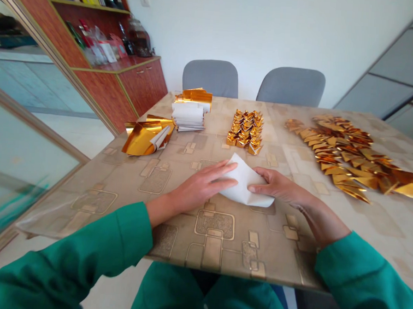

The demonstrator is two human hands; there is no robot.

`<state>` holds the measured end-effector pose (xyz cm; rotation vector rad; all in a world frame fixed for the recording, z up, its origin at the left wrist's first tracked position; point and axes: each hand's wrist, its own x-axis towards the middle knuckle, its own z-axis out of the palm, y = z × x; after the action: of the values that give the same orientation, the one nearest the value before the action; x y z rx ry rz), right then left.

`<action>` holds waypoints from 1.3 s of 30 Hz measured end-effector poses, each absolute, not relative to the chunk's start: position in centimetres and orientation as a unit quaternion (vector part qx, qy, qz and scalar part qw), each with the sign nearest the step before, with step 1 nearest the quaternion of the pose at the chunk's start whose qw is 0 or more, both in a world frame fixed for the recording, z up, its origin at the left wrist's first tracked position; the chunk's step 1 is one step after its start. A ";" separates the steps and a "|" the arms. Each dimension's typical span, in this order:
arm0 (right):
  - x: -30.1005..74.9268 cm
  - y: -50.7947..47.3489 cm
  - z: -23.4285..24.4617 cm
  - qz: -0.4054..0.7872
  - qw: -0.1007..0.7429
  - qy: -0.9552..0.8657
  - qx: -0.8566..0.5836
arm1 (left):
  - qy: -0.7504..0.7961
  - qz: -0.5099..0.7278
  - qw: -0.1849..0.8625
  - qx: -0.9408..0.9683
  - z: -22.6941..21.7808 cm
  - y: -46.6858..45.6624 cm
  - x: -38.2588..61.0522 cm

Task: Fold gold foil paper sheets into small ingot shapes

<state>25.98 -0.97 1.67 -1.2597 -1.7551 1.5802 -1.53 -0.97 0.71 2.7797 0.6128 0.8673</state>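
A sheet of paper (244, 182), white side up and partly bent, is between my two hands just above the table's near half. My left hand (210, 180) has its fingers stretched along the sheet's left side, the thumb apart from the index finger. On the right side, my right hand (272, 184) pinches the sheet with the thumb on top and the other fingers behind it. Just beyond the sheet stand rows of small folded gold foil paper pieces (245, 129). The underside of the sheet is hidden.
Loose gold foil sheets (143, 136) lie at the left, beside a stack of white-backed paper (188, 116). A spread of folded gold pieces (352, 155) covers the right of the patterned tablecloth (179, 236). Two grey chairs (210, 76) stand at the far edge.
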 end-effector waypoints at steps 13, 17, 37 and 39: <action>26.7 0.4 0.3 0.373 0.257 -0.751 -0.480 | 0.139 0.242 0.030 0.960 0.9 -0.7 -1.0; 26.4 0.2 0.7 0.150 0.315 -0.795 -0.497 | 0.183 0.217 0.047 0.958 -0.2 -1.3 -0.5; 25.7 -3.4 4.0 0.091 0.148 -0.937 -0.302 | 0.268 0.273 0.076 0.921 -0.5 -3.8 -2.1; 26.1 -3.5 4.3 0.064 0.152 -0.939 -0.302 | 0.261 0.276 0.052 0.924 -0.4 -4.0 -2.2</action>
<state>26.10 -3.45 4.29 -0.8660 -2.6951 0.1842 -2.22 -4.03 -0.43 2.8089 0.7933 0.8405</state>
